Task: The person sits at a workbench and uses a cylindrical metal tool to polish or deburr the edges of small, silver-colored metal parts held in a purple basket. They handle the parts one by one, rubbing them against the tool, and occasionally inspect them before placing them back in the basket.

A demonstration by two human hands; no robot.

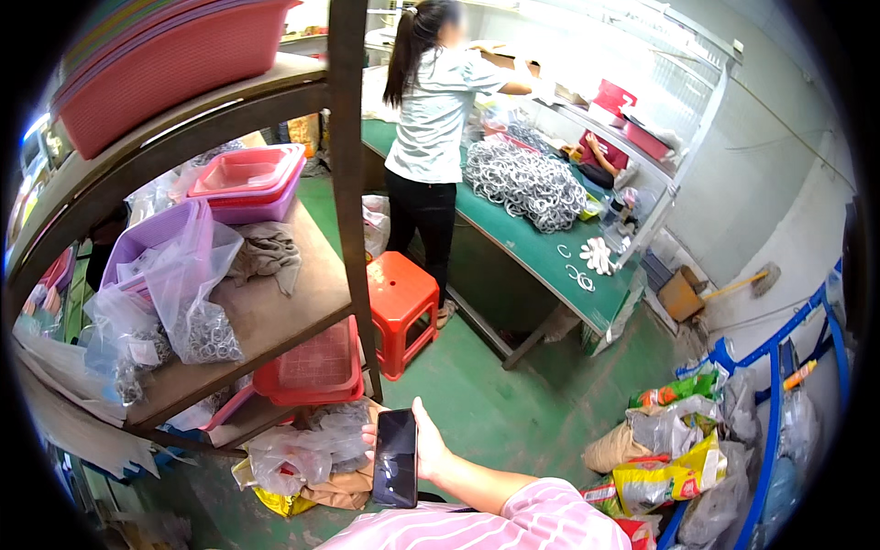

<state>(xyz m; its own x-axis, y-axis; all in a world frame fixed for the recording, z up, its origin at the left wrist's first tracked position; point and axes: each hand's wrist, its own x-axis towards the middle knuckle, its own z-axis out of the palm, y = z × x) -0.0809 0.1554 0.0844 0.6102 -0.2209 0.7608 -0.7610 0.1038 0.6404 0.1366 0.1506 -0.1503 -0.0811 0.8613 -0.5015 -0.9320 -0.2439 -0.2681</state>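
At left we log a purple basket (147,243) on a brown shelf (313,275); lower centre, a black phone (395,458) in our right hand (431,449), fingers gripping its edges; at right, a yellow bag (674,478) near a blue rack (775,403). Left hand's fingers: we cannot tell.

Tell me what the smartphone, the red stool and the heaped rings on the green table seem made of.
Smartphone: probably a glass front, as its dark, smooth face shows reflections; the body's material is unclear.
Red stool: most likely moulded plastic, semi-gloss and evenly coloured, with rounded edges.
Heaped rings: perhaps metal, silvery grey with bright highlights, though plastic is possible.
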